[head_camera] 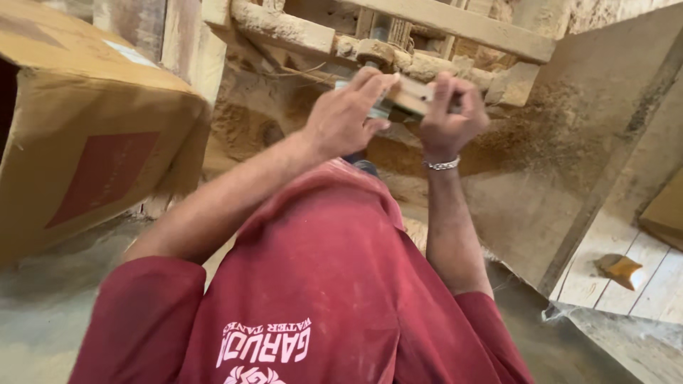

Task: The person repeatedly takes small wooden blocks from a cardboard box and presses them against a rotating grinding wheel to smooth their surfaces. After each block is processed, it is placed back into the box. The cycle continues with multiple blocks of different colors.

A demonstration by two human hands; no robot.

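Wooden block sits far in the scene, held up against the dusty wooden frame, its long axis running left to right and dipping slightly to the right. I have my left hand at its left end, fingers laid over the top edge and partly curled. My right hand, a metal bracelet at the wrist, wraps its fingers tightly round the right end. A cardboard box stands well apart at left. Sawdust coats the slanted board at right.
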